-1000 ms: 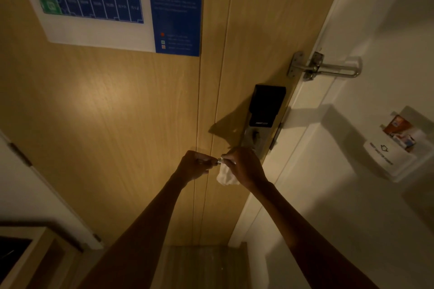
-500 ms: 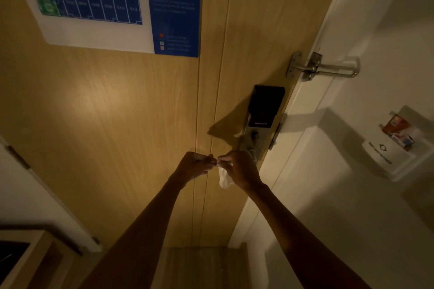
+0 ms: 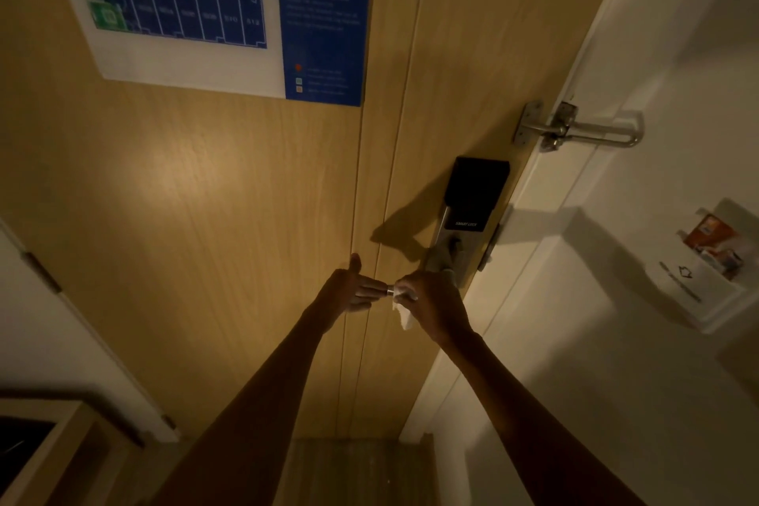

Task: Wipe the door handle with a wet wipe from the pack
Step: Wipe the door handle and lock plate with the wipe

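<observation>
A metal lever door handle [image 3: 388,292] sticks out leftward from the smart lock plate [image 3: 460,242] on the wooden door [image 3: 246,218]. My right hand [image 3: 431,306] is closed around the handle with a white wet wipe [image 3: 404,316] in its grip; a corner of the wipe hangs below. Only the handle's silver tip shows between my two hands. My left hand [image 3: 349,288] is at that tip, fingers stretched out and thumb raised, holding nothing. The wipe pack is not in sight.
A blue floor-plan poster [image 3: 205,12] hangs on the upper door. A metal swing guard latch [image 3: 575,129] bridges door and white frame. A key-card holder [image 3: 706,271] is mounted on the right wall. A wooden cabinet [image 3: 49,448] stands at the lower left.
My left hand has opened, its fingers now straight and the thumb lifted off the handle's tip. My right hand stays wrapped on the handle with the wipe.
</observation>
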Action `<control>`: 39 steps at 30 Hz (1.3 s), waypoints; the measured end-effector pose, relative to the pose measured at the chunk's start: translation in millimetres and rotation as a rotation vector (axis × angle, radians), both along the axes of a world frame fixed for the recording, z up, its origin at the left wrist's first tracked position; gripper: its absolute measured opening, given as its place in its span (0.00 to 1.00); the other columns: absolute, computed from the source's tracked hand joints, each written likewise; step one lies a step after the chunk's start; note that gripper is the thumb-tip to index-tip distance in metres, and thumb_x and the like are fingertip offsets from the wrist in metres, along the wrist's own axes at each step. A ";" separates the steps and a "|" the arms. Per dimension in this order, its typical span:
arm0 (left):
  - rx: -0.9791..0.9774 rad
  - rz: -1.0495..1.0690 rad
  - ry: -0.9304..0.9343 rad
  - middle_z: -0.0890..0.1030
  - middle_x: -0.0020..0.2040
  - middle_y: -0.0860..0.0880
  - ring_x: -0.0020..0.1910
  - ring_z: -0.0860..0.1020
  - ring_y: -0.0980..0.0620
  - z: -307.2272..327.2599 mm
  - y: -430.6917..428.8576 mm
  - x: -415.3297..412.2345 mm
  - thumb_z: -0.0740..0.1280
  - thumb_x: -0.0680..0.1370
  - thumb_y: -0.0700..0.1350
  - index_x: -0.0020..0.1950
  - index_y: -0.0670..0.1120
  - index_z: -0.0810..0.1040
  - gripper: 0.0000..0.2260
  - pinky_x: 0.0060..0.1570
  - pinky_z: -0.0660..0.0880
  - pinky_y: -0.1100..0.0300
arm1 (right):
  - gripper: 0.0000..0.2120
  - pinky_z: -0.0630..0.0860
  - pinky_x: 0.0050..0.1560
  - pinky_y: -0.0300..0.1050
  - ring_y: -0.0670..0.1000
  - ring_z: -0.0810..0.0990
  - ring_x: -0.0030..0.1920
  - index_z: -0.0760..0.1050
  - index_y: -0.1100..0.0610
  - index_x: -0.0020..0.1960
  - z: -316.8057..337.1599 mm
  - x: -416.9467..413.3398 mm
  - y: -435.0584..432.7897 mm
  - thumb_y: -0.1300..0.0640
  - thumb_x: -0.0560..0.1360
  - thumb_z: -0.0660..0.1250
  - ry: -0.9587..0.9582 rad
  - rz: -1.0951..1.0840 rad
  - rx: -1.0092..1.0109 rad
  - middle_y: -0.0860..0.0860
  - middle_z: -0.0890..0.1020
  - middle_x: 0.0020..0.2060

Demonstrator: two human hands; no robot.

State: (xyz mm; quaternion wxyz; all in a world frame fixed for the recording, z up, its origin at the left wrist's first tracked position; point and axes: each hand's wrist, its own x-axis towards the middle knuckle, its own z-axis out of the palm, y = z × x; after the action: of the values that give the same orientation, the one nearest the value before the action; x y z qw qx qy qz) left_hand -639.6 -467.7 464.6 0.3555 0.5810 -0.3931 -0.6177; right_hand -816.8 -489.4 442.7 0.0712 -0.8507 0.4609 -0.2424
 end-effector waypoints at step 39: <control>-0.085 0.136 -0.044 0.79 0.59 0.33 0.60 0.78 0.38 3.9 8.8 -18.2 0.48 0.81 0.59 0.59 0.30 0.77 0.34 0.62 0.74 0.49 | 0.17 0.82 0.51 0.48 0.55 0.82 0.55 0.81 0.58 0.56 -18.9 -53.9 3.6 0.59 0.67 0.78 0.099 -0.098 -0.231 0.55 0.84 0.54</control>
State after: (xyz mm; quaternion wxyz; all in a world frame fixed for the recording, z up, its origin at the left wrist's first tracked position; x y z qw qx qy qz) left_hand -657.7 -458.9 468.5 0.4122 0.6041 -0.3864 -0.5619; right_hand -870.7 -485.8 423.8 -0.0620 -0.8405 0.4741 -0.2549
